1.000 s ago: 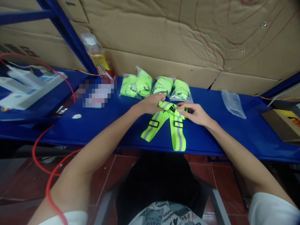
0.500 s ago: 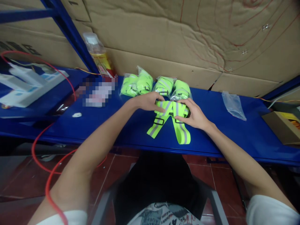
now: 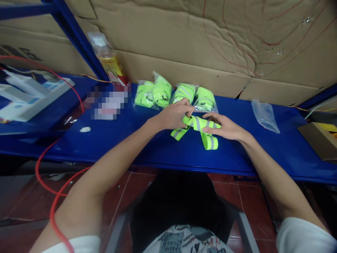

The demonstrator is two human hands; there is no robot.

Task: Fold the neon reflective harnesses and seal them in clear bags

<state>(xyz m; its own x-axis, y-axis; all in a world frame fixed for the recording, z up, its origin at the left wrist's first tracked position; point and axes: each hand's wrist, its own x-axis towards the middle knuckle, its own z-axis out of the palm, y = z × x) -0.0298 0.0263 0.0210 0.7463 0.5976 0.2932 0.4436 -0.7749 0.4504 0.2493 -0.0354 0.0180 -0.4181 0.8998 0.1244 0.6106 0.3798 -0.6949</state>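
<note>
So, far left there's a white plastic power strip (image 3: 39, 100) with chunky plugs in it, and a thick red cable (image 3: 54, 207) looping down past the table edge. Slanting blue metal post (image 3: 79, 38) next, then a small white blob (image 3: 85, 129) on the glossy blue tabletop (image 3: 118, 149), a pixelated patch I can't make out, and a clear-capped bottle with a yellow and red label (image 3: 113, 68) near the brown cardboard wall (image 3: 163, 38).

Middle: four clear bags of neon strapping (image 3: 181, 93) lined up at the back. Just in front is the neon yellow-green fabric strap with grey stripes (image 3: 201, 123), partly bundled, two loops hanging toward the front edge. Left hand (image 3: 177, 114) has its fingers curled tight on the left end; right hand (image 3: 223, 126) pinches the other end, thumb on the near side.

Below that, dark red floor tiles (image 3: 223, 191) and a grey chair (image 3: 244, 228). Over to the right, a flat clear plastic bag (image 3: 265, 116), then an open brown cardboard box (image 3: 317, 142). Red lines squiggle across the wall up there.
</note>
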